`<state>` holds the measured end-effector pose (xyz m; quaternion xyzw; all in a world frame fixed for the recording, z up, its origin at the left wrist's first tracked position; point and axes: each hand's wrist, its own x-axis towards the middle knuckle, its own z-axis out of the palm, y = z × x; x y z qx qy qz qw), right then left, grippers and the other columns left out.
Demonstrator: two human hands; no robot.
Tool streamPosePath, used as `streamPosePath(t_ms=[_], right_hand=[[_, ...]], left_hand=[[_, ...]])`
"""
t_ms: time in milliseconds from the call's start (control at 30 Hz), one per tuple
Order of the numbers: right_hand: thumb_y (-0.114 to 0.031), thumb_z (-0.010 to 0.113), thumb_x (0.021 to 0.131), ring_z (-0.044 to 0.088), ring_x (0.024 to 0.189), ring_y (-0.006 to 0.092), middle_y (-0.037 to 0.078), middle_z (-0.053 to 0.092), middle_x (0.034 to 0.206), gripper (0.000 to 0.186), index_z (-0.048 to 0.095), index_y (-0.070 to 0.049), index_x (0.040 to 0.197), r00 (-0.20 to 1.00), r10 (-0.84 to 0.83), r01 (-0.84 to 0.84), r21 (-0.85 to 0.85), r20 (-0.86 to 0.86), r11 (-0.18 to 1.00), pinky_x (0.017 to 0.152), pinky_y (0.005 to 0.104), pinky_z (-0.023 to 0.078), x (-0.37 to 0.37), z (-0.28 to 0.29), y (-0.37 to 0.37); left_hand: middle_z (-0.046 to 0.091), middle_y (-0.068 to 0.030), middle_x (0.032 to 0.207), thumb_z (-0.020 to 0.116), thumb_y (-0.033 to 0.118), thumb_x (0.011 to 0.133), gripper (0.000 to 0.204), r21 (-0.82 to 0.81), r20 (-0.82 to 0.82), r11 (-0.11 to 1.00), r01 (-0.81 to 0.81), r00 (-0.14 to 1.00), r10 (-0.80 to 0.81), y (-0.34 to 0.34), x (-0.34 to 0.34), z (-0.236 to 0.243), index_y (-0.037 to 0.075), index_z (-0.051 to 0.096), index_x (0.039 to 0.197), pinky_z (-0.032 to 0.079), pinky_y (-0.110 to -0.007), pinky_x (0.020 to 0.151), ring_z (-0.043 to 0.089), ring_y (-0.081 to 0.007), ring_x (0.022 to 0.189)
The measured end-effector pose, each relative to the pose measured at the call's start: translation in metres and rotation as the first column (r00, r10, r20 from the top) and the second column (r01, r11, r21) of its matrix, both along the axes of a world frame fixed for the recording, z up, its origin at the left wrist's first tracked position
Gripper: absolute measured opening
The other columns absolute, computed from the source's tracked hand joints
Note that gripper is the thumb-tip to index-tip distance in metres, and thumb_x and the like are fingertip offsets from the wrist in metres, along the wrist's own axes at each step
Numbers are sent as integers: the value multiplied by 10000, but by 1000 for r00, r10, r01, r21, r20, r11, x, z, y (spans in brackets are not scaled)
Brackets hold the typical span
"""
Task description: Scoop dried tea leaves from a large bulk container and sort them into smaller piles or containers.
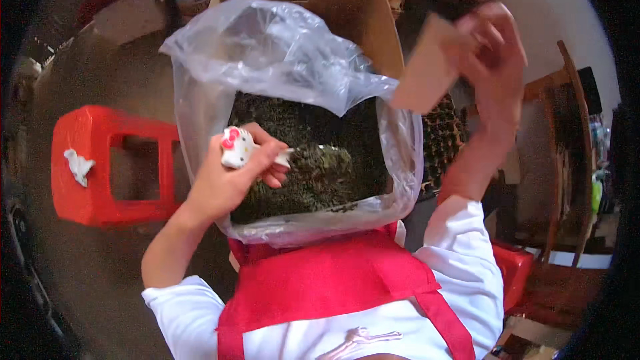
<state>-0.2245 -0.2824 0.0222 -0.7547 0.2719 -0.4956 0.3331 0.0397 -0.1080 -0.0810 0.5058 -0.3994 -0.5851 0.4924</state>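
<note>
Box: cardboard carton [373,20], open-topped, in front of the person's red apron [333,280]; rear wall upright at the far edge.
Liner: clear plastic bag [267,53] set inside the carton, its mouth folded out over the near and side rims, far part bunched up high.
Contents: dark green dried leaf [320,160], loose, filling the liner across the carton from side rim to side rim.
Left hand [227,173]: over the near left part of the leaf; fingers curled around a small white scoop with a red bow [237,147], its tip dipping toward the leaf.
Right hand [490,47]: raised above the carton's far right corner; fingers pinching a flat tan paper pouch [427,67], blurred.
Handling note: judged best to keep the scoop level when lifting so the leaf does not spill over the liner's rim; hold the pouch mouth wide and close over the carton.
Beside: red plastic stool [113,160] at left, on the floor.
</note>
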Motion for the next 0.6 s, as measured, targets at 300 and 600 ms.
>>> streamPosePath(t_ms=[300, 600], right_hand=[[47, 728, 710, 631, 734, 229, 90, 630, 821, 234, 524, -11, 808, 829, 99, -158, -61, -551, 986, 658, 304, 499, -12, -85, 66], [18, 590, 789, 616, 845, 344, 121, 593, 894, 249, 513, -62, 1012, 641, 156, -293, -51, -752, 955, 691, 418, 495, -8, -90, 65]], left_hand=[[669, -125, 764, 622, 181, 928, 233, -74, 102, 985, -158, 981, 165, 9, 3, 5, -51, 635, 923, 565, -276, 579, 674, -171, 654], [666, -128, 792, 600, 193, 943, 234, -96, 132, 983, -156, 977, 168, 15, -4, -1, -39, 623, 934, 553, -280, 553, 673, -190, 650]])
